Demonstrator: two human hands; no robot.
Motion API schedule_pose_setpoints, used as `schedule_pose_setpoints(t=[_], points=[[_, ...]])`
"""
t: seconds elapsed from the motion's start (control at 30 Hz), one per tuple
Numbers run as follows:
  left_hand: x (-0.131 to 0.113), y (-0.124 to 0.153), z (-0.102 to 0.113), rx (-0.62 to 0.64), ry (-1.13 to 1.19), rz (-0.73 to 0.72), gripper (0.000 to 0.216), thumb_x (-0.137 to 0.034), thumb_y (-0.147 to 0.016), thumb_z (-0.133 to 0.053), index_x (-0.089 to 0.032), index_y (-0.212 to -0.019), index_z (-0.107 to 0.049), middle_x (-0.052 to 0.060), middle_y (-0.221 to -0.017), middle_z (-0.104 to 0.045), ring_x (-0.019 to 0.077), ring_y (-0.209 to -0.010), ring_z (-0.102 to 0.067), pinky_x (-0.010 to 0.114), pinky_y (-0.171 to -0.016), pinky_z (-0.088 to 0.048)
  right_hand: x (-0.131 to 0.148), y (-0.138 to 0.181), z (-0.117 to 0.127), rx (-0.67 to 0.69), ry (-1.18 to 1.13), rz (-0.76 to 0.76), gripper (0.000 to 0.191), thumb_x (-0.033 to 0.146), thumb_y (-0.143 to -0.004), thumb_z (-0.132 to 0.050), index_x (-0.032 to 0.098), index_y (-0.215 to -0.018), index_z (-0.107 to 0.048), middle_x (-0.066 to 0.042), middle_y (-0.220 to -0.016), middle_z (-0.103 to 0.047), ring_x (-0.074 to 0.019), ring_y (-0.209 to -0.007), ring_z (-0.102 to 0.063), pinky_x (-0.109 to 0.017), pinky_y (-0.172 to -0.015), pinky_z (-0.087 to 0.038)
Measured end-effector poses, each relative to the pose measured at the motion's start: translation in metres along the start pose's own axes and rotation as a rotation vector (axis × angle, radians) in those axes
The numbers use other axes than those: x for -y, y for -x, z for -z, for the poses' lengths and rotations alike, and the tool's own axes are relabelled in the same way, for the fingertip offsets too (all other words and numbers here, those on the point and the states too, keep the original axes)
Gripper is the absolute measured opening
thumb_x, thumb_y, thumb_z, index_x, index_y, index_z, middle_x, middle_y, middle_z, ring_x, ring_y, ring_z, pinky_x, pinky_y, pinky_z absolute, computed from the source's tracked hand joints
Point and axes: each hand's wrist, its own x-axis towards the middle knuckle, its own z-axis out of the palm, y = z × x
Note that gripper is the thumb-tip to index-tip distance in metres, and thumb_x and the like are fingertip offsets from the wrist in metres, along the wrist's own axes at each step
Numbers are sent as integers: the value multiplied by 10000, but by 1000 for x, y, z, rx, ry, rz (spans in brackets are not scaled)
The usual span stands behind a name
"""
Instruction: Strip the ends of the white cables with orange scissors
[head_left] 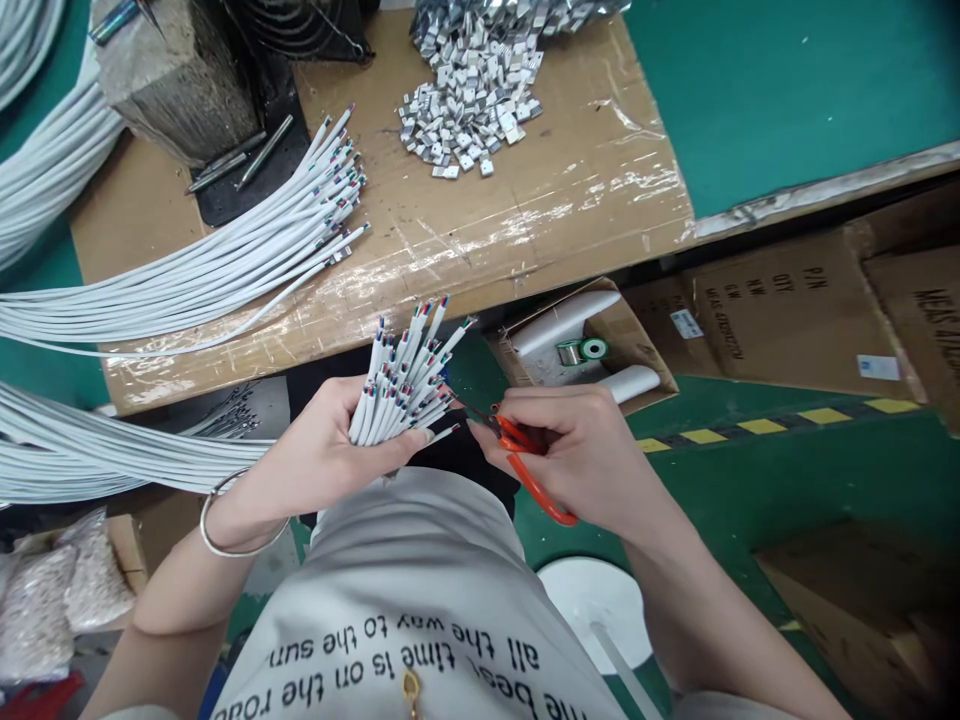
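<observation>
My left hand is wrapped round a thick bundle of white cables, whose stripped ends fan upward and show thin coloured wires. In my right hand is a pair of cutters with orange handles. Its dark tip points left and reaches the right side of the bundle, near one cable end that sticks out lower than the others. Whether the blades touch a wire is too small to tell. Another bundle of white cables lies on the cardboard-covered bench, its ends towards the middle.
A heap of small metal connectors spills from a bag on the cardboard. At the back left stand a worn block and thin metal tools. Below the bench edge, an open box holds a solder spool. A white stool is below.
</observation>
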Motion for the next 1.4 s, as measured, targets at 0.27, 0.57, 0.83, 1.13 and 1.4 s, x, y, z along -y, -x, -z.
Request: schedule_pose_setpoints(t=[0.27, 0.57, 0.83, 1.13, 1.4], points=[[-2, 1, -1, -1, 1, 13, 137, -268, -960, -717, -132, -948, -707, -67, -649, -468, 37, -487, -321, 176, -413, -276, -1, 0, -2, -54, 52, 64, 474, 127, -864, -683, 201, -576, -314, 52, -556, -357, -85, -529, -294, -301, -509, -204], [-9, -1, -1, -83, -10, 72, 215, -247, -895, -782, -154, -1066, -691, -80, -634, -537, 54, -474, -407, 187, -429, -336, -1, -2, -11, -365, -247, -115, 419, 386, -924, -769, 207, -582, -605, 16, -556, -482, -109, -518, -373, -307, -493, -286], [-10, 1, -1, -86, 8, 93, 251, -267, -858, -818, -167, -1019, -653, -73, -576, -591, 74, -439, -465, 186, -397, -363, 11, -23, -31, -208, -562, -105, 345, 552, -794, -877, 214, -844, -835, 11, -648, -568, -101, -529, -421, -275, -463, -316], [-5, 0, 3, -226, 2, 25, 283, -390, -848, -862, -148, -934, -744, 44, -819, -793, 178, -686, -728, 262, -615, -585, 6, -16, -32, -262, -606, -173, 180, 365, -822, -860, 228, -731, -788, 32, -545, -563, -105, -492, -460, -268, -482, -397], [-11, -3, 10, -257, -46, -15, 257, -365, -851, -835, -155, -806, -694, -11, -599, -659, 131, -543, -601, 244, -544, -491, -14, -1, -34, -232, -548, -336, 271, 450, -765, -897, 204, -729, -790, 23, -554, -578, -93, -453, -423, -262, -420, -352]])
